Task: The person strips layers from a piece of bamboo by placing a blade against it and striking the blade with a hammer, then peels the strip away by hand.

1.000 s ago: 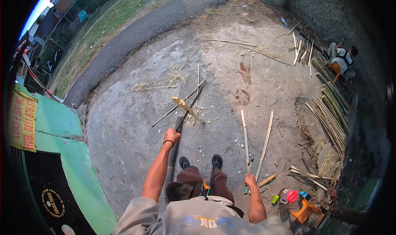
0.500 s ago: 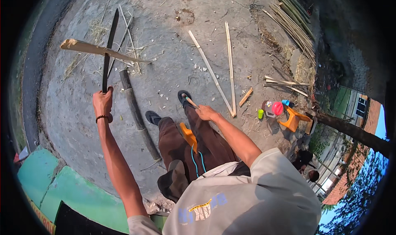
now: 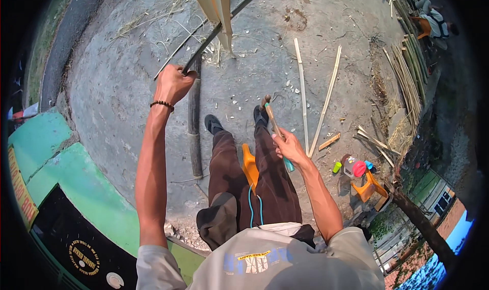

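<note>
While the person sits with both legs stretched out over the concrete ground, an orange stool shows between the thighs, and every place below is given from it. Just right of the stool, the right hand has its fingers pressed together around the handle of a small hammer-like tool, whose head points away toward the right shoe; half a second ago this hand lay lower against the knee. Left of the stool and beyond it, the left hand is raised, fingers curled tight around the end of a long dark blade that slants up and to the right. That blade is wedged into a pale split bamboo piece at the top edge, which earlier hung farther left and crosswise. A dark pipe lies on the ground left of the stool, below the left hand. Farther right of the stool, two thin bamboo slats lie side by side, with an orange and red clutter of small containers near them. Far beyond, to the upper right, a bundle of bamboo strips lies by another seated person
</note>
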Tool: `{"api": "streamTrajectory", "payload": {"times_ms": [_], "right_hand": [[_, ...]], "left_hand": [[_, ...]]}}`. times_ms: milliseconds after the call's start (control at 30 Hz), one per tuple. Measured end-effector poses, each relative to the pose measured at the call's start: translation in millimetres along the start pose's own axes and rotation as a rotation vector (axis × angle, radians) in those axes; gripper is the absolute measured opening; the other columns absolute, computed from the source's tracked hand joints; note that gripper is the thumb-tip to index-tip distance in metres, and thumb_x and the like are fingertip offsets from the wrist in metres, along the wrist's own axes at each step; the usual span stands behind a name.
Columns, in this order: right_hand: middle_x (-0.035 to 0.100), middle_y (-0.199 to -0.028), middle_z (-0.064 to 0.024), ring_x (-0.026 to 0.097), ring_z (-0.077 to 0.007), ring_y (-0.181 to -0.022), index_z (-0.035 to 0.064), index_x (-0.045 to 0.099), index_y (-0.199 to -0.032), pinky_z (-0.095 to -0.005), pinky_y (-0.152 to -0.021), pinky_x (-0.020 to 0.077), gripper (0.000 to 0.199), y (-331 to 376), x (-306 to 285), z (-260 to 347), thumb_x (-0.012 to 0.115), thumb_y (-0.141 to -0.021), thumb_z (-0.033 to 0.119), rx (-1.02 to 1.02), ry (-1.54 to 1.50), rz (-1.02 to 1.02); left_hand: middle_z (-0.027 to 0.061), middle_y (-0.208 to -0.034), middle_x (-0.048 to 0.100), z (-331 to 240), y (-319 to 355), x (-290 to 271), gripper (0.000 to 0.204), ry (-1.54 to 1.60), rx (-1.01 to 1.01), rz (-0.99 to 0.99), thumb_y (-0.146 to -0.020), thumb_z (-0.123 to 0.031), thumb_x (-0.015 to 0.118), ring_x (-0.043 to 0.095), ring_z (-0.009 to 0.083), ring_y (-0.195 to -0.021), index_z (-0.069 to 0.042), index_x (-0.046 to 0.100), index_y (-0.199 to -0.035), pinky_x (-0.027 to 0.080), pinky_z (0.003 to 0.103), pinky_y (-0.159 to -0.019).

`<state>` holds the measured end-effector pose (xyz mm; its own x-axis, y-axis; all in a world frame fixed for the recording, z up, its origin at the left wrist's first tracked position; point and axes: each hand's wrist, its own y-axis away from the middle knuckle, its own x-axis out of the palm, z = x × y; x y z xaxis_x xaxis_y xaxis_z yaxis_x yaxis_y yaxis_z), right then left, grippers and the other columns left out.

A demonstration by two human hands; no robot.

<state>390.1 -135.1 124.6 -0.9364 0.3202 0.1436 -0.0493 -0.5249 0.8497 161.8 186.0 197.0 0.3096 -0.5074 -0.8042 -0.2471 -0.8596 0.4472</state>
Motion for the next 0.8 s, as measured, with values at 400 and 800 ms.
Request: {"api": "streamTrajectory", "payload": {"times_ms": [400, 800], "right_hand": [[0.04, -0.068, 0.0014, 0.036, -0.0054, -0.054, 0.0078, 0.038, -0.118, -0.0227, -0.05, 0.0358, 0.029, 67, 74, 227, 0.044, -0.109, 0.035, -1.326, 0.235, -0.1], [0.043, -0.067, 0.0036, 0.042, -0.0036, -0.054, 0.0053, 0.049, -0.105, -0.0215, -0.046, 0.0336, 0.031, 86, 98, 208, 0.044, -0.109, 0.035, -0.937, 0.265, -0.041]], "left_hand": [[0.0307, -0.079, 0.065, 32, 39, -4, 0.032, 0.083, -0.119, 0.02, -0.079, -0.028, 0.067, 0.066, 0.0479, -0.08, 0.004, 0.071, -0.085, 0.053, 0.049, -0.072], [0.0312, -0.082, 0.065, 64, 56, 4, 0.032, 0.026, -0.092, -0.062, -0.078, -0.026, 0.066, 0.066, 0.0489, -0.081, 0.005, 0.069, -0.083, 0.053, 0.052, -0.072]]}}
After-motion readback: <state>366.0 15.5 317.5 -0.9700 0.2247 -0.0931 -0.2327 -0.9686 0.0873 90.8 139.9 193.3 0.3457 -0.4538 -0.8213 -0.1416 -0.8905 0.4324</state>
